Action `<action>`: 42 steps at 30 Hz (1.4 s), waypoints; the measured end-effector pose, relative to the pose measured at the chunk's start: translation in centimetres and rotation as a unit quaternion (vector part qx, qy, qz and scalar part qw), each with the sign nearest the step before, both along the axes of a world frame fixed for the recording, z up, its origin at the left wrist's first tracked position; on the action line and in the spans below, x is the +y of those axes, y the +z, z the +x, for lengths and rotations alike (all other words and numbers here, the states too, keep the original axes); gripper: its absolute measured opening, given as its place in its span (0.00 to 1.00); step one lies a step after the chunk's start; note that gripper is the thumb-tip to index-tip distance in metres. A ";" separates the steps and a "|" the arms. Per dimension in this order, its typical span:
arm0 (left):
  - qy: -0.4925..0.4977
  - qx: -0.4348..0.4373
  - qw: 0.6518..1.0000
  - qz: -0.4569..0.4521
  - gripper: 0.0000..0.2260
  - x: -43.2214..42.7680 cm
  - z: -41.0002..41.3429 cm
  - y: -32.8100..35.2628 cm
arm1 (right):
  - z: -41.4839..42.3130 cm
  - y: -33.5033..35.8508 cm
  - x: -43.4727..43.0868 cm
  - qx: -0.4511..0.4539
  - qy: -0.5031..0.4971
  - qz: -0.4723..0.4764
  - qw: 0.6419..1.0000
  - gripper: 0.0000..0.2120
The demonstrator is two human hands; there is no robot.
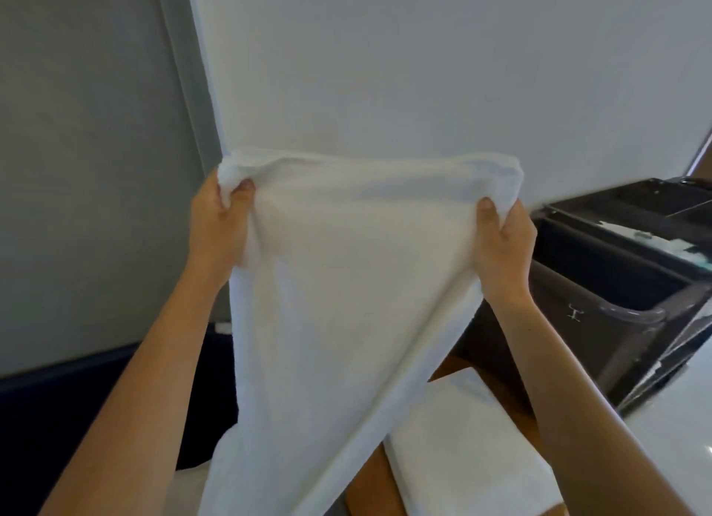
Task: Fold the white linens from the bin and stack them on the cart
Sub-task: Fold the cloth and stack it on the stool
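Observation:
I hold a white towel up in front of me, stretched between both hands and hanging down to the bottom of the view. My left hand pinches its top left corner. My right hand pinches the top right corner. Below, a folded white linen lies flat on a wooden surface. The hanging towel hides whatever is behind and under it.
A dark housekeeping cart with trays and a grey bin pocket stands at the right. A white wall panel rises straight ahead, with a grey wall to the left. A pale surface shows at the right edge.

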State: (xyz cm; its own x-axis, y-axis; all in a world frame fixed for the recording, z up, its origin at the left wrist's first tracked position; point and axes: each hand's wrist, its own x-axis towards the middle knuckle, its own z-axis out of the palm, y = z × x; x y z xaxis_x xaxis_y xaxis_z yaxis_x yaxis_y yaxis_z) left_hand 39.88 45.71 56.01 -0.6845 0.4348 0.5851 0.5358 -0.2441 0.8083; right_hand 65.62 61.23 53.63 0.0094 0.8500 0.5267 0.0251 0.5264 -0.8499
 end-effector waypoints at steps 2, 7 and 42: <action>-0.007 0.009 1.000 0.013 0.06 3.5 1.1 0.6 | 1.6 0.9 2.8 0.002 -0.017 0.020 1.000 0.11; 0.002 0.027 0.999 0.016 0.05 10.6 2.9 1.7 | 5.1 3.2 9.5 0.005 -0.047 0.048 0.998 0.10; 0.112 -0.074 0.980 -0.143 0.05 17.7 21.6 -12.4 | 18.5 -12.0 24.8 -0.138 0.110 -0.099 0.979 0.11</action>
State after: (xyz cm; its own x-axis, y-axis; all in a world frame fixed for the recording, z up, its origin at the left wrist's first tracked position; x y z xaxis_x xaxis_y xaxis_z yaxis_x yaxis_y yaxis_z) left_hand 61.44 63.44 43.63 -0.8504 0.3954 0.3471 0.4209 0.1153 0.8997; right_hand 84.11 86.00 41.61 -0.3046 0.9015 0.3076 0.1725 0.3698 -0.9130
